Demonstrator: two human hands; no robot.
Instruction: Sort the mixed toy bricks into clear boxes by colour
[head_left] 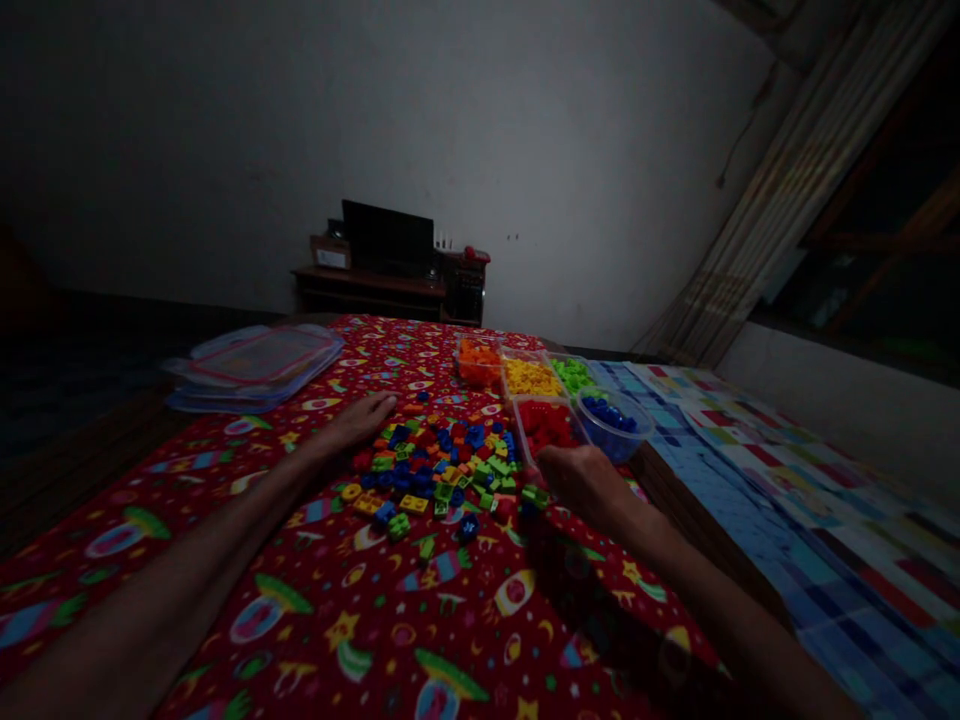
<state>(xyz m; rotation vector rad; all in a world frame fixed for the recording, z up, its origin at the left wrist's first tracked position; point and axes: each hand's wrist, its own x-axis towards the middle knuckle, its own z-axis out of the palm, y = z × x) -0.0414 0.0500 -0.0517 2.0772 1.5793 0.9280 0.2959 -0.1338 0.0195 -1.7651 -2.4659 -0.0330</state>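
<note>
A mixed pile of toy building bricks (442, 465) in blue, green, red, yellow and orange is spread over the red patterned cloth. My left hand (364, 420) rests on the cloth at the pile's upper left edge, its fingers laid out with nothing visible in them. At the front of the clear container of red bricks (544, 424), my right hand (583, 478) is closed, knuckles up. Its fingertips are hidden, so whatever it may hold cannot be made out. A few green bricks (534, 497) lie just left of it.
Behind stand containers of orange bricks (480, 362), yellow bricks (531, 378) and green bricks (571, 374). A round tub of blue bricks (611, 415) is at the right. Stacked clear lids (259, 365) lie at the left. A checkered bedspread (757, 480) adjoins the table's right side.
</note>
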